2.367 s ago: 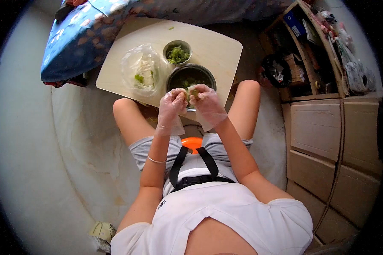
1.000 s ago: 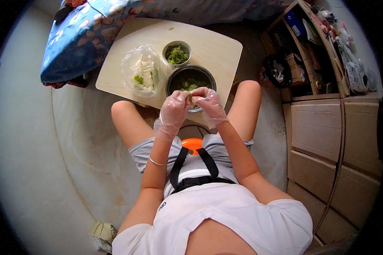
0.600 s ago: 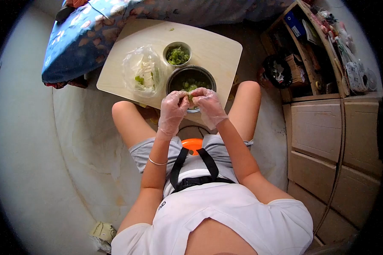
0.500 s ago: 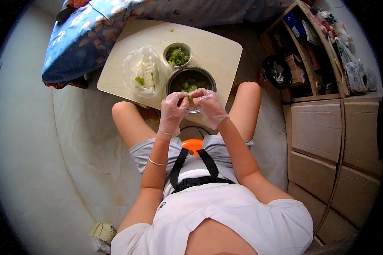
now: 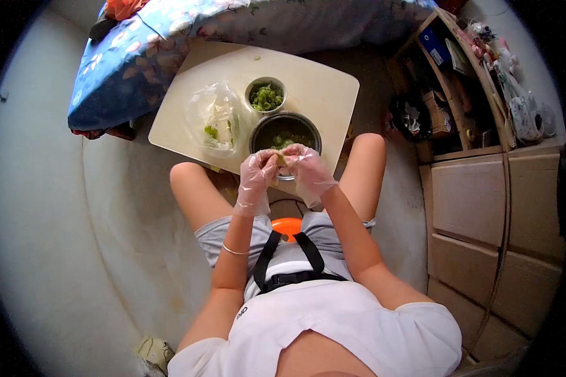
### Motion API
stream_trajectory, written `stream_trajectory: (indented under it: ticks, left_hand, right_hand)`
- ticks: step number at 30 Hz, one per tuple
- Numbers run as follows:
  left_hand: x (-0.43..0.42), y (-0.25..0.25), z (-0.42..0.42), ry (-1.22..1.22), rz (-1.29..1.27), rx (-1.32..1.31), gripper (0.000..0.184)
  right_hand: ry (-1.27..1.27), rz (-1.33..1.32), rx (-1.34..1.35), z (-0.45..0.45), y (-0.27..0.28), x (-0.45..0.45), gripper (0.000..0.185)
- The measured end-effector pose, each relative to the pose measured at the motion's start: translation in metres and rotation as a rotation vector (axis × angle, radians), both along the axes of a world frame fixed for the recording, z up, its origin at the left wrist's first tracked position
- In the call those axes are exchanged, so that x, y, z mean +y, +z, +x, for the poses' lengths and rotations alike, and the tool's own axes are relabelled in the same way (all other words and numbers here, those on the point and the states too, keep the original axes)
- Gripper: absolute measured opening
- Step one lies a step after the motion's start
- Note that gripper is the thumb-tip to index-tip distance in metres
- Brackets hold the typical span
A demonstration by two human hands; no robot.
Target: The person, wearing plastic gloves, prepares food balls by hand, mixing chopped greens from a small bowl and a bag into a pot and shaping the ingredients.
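My left hand (image 5: 258,178) and my right hand (image 5: 308,171), both in clear plastic gloves, meet over the near edge of a dark metal pot (image 5: 253,136). Their closed fingers pinch a small piece of green vegetable (image 5: 281,161) between them. Green pieces (image 5: 289,139) lie inside the pot. Just behind it stands a white bowl (image 5: 251,88) full of chopped greens (image 5: 266,98). To the left, a clear plastic bag (image 5: 198,113) holds pale and green vegetables (image 5: 220,129).
The pale table (image 5: 321,81) stands before my knees. Beyond it is a bed with a blue flowered cover (image 5: 122,69). At right are a wooden shelf (image 5: 449,69), a black-lined bin (image 5: 415,118) and cardboard boxes (image 5: 468,195). An orange seat (image 5: 287,227) shows between my thighs.
The whole view has shifted, so the table and hands appear lower. Both hands stay together over the pot's near edge, with their fingers slightly re-posed around the green piece.
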State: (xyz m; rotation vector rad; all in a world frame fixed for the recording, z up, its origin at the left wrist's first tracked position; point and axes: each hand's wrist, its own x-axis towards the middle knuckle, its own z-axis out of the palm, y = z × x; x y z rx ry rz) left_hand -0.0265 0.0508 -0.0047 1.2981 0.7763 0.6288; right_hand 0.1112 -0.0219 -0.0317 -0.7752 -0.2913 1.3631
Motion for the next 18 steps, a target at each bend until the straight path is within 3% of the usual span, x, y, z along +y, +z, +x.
stream_trajectory:
  ticks: [4,13,18]
  left_hand:
    - [-0.001,0.008,0.002,0.048,-0.002,-0.023,0.016]
    - [-0.002,0.007,-0.003,0.006,-0.171,-0.069,0.015]
    - [0.003,0.000,-0.006,-0.038,-0.203,-0.087,0.016]
  right_hand:
    - [-0.054,-0.010,-0.211,-0.001,-0.001,0.004,0.020]
    - [-0.064,-0.048,-0.420,-0.002,-0.004,0.003,0.026]
    - [-0.063,-0.064,-0.367,-0.002,-0.008,0.006,0.024]
